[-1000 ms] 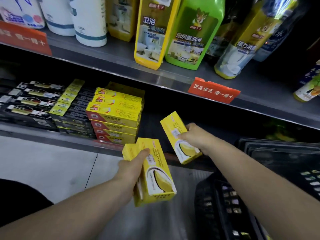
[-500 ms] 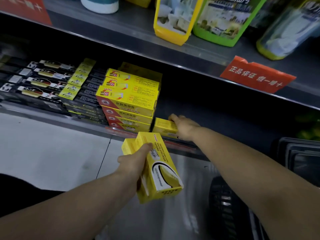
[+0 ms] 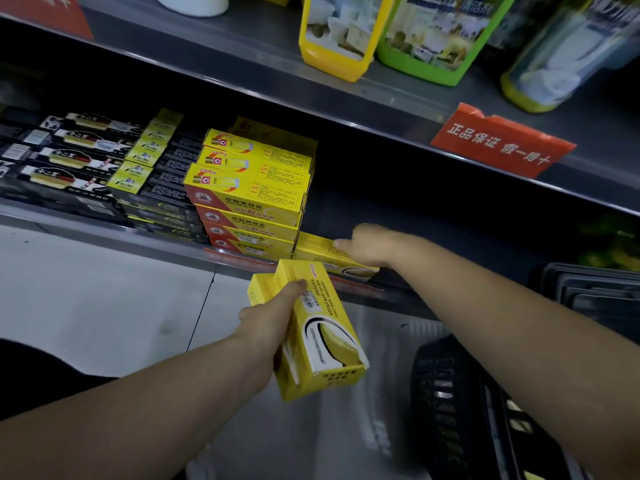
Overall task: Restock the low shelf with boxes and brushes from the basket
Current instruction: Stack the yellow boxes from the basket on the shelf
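Yellow box [image 3: 315,250] on shelf [image 3: 104,233], beneath right grip [image 3: 374,245].

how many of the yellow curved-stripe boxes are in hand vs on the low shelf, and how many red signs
yellow boxes held in left hand: 2
yellow box on low shelf under right hand: 1
red signs: 2
total: 5

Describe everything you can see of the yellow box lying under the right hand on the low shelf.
The yellow box is a long carton, cardboard by its look, lying flat at the front edge of the low shelf, right beside the stack of yellow boxes. Fine print covers its top; a black-and-white curve marks its near side. The right hand rests on its right end; whether the fingers grip it is unclear.
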Tool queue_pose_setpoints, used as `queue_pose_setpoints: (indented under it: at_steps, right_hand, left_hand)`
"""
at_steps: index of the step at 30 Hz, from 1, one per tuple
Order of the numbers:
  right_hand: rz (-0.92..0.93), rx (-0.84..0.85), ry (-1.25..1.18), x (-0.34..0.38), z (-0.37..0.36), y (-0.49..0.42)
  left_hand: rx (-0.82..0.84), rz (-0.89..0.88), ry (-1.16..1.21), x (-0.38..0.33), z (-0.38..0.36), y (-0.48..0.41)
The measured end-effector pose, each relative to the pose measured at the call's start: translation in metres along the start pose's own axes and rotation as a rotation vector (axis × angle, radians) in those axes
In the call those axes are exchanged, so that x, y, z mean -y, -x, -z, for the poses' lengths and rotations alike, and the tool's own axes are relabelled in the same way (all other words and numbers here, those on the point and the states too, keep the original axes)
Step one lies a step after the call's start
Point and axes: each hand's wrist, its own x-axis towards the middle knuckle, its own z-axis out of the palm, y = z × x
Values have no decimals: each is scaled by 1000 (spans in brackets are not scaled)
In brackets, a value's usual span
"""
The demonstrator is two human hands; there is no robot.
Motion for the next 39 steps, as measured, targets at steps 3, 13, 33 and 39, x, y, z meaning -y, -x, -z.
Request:
queue_pose_setpoints:
  at_steps: [3,13,33,39]
  right_hand:
    - [-21,407,-591,2,9,50]
    - [-30,-31,-842,-28,10,66]
    - [-70,54,22,-53,-26,-62]
    - [-3,28,8,-48,-30,-56]
  left_hand:
    - [108,-15,-123,-7,-4,16]
    - [-20,60,-102,-8,-11,15]
    - [-119,62,-207,-12,-13,-8]
    - [-42,41,-200,-12,-18,-2]
